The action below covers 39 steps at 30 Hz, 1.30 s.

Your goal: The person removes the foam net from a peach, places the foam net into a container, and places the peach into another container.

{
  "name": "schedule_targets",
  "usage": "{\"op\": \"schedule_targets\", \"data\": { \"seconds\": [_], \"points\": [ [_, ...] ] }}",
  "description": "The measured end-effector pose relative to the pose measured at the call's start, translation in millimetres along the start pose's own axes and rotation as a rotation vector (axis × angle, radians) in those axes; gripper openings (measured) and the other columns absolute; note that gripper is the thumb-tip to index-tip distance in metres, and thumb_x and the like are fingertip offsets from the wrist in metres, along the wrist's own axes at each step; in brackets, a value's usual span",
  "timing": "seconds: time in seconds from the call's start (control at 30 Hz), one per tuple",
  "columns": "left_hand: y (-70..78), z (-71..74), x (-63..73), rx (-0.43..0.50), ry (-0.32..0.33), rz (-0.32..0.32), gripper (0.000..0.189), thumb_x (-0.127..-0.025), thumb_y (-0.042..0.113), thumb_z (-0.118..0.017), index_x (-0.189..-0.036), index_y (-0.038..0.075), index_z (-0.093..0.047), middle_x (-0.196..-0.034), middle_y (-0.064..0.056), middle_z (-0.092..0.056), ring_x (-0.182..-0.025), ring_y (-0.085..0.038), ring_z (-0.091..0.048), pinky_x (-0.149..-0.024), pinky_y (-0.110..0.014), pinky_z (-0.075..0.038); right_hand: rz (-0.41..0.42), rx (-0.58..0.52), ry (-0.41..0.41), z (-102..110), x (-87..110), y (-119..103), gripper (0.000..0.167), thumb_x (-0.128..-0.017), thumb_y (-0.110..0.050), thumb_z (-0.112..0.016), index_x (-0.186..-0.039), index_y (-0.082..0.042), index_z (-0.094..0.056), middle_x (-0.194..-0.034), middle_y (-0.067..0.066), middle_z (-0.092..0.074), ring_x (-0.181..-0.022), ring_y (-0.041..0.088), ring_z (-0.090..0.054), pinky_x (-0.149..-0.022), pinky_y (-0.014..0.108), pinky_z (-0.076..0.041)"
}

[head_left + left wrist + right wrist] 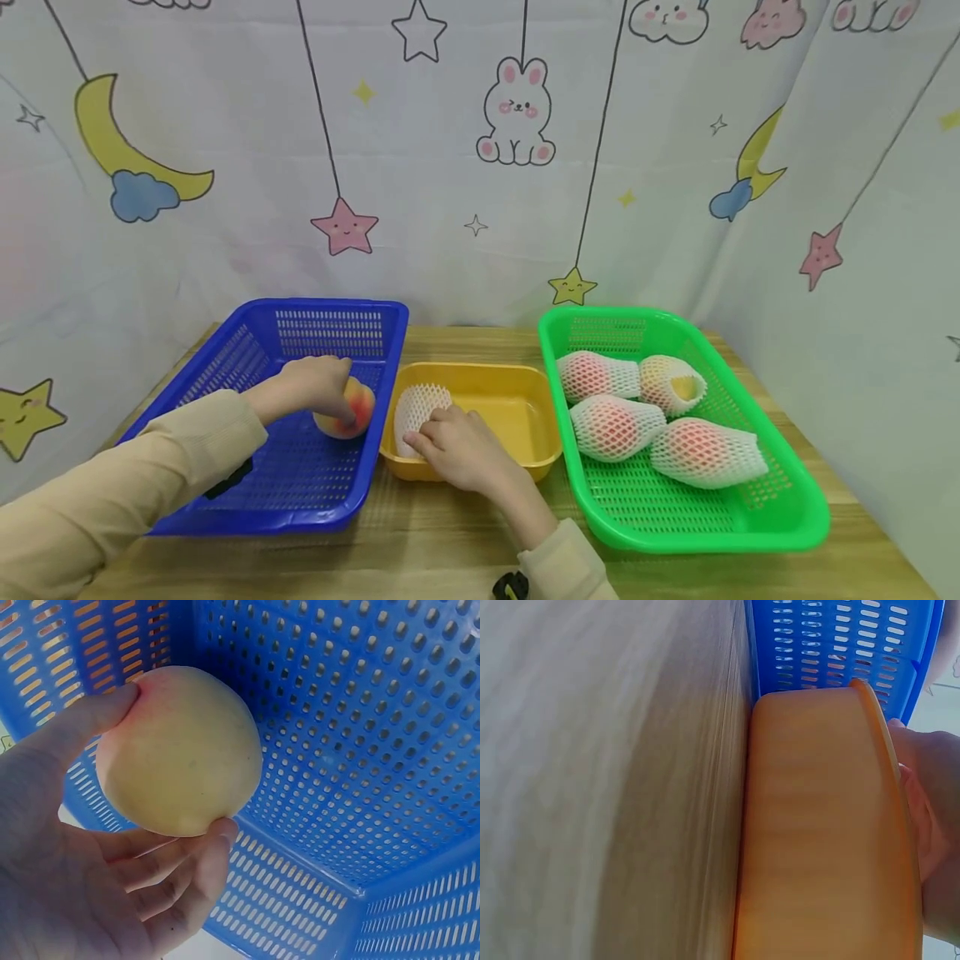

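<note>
My left hand [318,387] grips a peach [360,407] inside the blue basket [273,521]. In the left wrist view, the thumb and fingertips press opposite sides of that pale yellow, pink-tinged fruit. At the left end of the yellow tray [517,417] lies a white foam net sleeve [420,408]. My right hand [461,450] reaches over the tray's front rim, its curled fingers pinching the sleeve's right side. The right wrist view shows mostly the tray's outer wall [825,825], which partly hides that hand [930,817].
On the right stands a green basket [705,542] with several fruits in foam nets [615,427]. All three containers sit side by side on a wooden table [435,558]. Behind them hangs a white curtain [450,283] printed with cartoon figures.
</note>
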<state>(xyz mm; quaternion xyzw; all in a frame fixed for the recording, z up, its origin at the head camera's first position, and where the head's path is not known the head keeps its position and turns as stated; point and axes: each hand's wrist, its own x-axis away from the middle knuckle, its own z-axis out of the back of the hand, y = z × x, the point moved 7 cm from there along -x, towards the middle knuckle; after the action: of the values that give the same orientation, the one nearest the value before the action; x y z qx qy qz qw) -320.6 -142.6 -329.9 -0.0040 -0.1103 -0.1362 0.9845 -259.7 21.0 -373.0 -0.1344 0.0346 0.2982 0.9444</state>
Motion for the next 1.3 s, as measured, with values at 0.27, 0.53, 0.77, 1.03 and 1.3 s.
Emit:
{"op": "schedule_targets", "data": {
  "seconds": [0.27, 0.53, 0.77, 1.03, 1.3],
  "points": [
    [4.8, 6.3, 0.1, -0.011, 0.013, -0.014, 0.087, -0.065, 0.038, -0.080, -0.134, -0.003, -0.048, -0.125, -0.026, -0.057, -0.108, -0.044, -0.059, -0.081, -0.058, -0.050, -0.011, -0.003, 0.066, 11.1, 1.3, 2.7, 0.033, -0.100, -0.041, -0.045, -0.099, -0.020, -0.071, -0.096, -0.006, -0.063, -0.091, 0.013, -0.057, -0.080, 0.033, -0.046],
    [0.9, 11.6, 4.6, 0.024, 0.039, -0.007, 0.083, -0.072, 0.040, -0.075, -0.138, -0.001, -0.045, -0.131, -0.031, -0.050, -0.104, -0.046, -0.058, -0.076, -0.056, -0.051, -0.002, -0.006, 0.125, 22.0, 3.5, 2.2, 0.028, -0.098, -0.038, -0.050, -0.098, -0.019, -0.070, -0.095, -0.006, -0.062, -0.089, 0.013, -0.058, -0.079, 0.030, -0.047],
    [0.9, 14.6, 8.2, -0.002, 0.037, -0.009, 0.079, -0.077, 0.041, -0.072, -0.138, -0.002, -0.046, -0.138, -0.033, -0.045, -0.117, -0.054, -0.051, -0.084, -0.063, -0.048, 0.014, -0.012, 0.152, 30.9, 5.4, 0.9, 0.025, -0.097, -0.037, -0.052, -0.096, -0.020, -0.070, -0.095, -0.006, -0.061, -0.087, 0.013, -0.056, -0.077, 0.028, -0.047],
    [5.3, 24.1, 12.9, 0.013, 0.050, -0.038, 0.071, -0.080, 0.042, -0.069, -0.134, 0.000, -0.051, -0.133, -0.030, -0.052, -0.118, -0.050, -0.052, -0.088, -0.064, -0.046, -0.001, -0.032, 0.159, 38.3, 8.6, -0.2, 0.025, -0.097, -0.037, -0.052, -0.099, -0.020, -0.070, -0.097, -0.006, -0.061, -0.090, 0.014, -0.054, -0.080, 0.029, -0.047],
    [11.4, 32.9, 21.8, 0.070, 0.047, -0.046, 0.068, -0.085, 0.043, -0.062, -0.137, 0.001, -0.049, -0.138, -0.028, -0.050, -0.130, -0.050, -0.041, -0.096, -0.067, -0.040, -0.010, -0.051, 0.165, 44.1, 12.0, -3.4, 0.024, -0.097, -0.037, -0.052, -0.099, -0.021, -0.069, -0.101, -0.006, -0.061, -0.094, 0.014, -0.054, -0.082, 0.030, -0.046]
  ]
}}
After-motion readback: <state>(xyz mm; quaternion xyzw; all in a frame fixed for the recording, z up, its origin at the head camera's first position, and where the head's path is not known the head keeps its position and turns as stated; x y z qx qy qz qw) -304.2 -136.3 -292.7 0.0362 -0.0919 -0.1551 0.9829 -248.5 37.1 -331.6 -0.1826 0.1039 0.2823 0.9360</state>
